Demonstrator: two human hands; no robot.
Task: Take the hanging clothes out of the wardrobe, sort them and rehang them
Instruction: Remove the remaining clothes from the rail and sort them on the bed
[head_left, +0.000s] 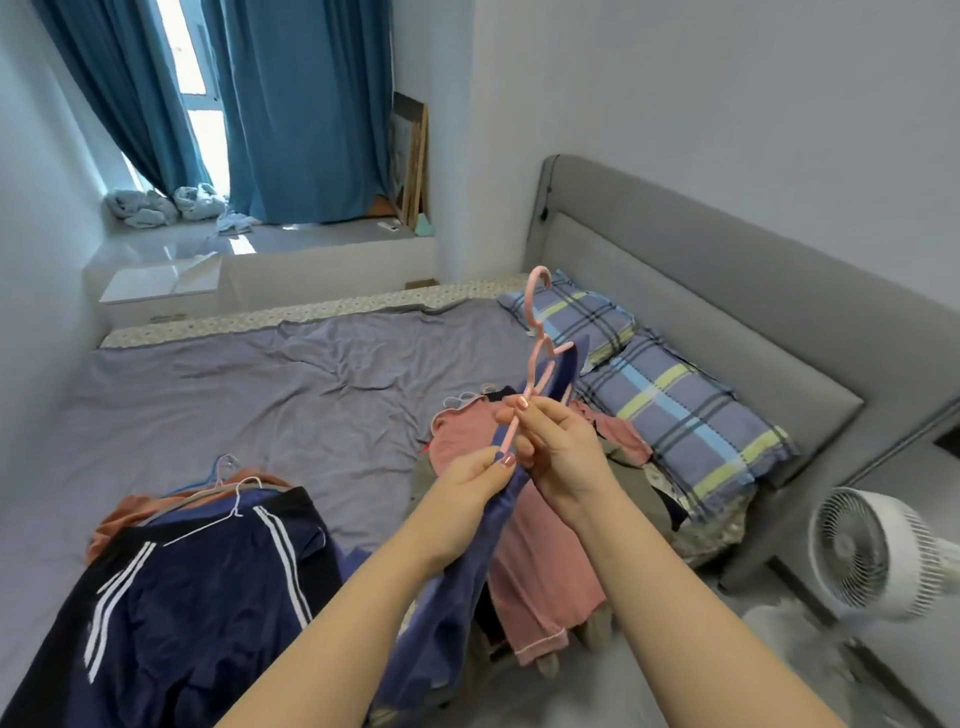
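Head view: at centre frame, the right hand (558, 441) pinches the lower arm of a pink hanger (528, 304), whose hook points up. The left hand (480, 475) grips a blue garment (452, 597) that is threaded on the hanger and trails to the lower edge. Behind them a pink garment (540, 571) lies on a heap. At lower left, navy striped clothes (197, 597) on wire hangers lie on the bed (260, 389). A fan (872, 556) stands at lower right.

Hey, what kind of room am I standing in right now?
Most likely a bedroom: a bed with a grey padded headboard, two plaid pillows, and blue curtains.
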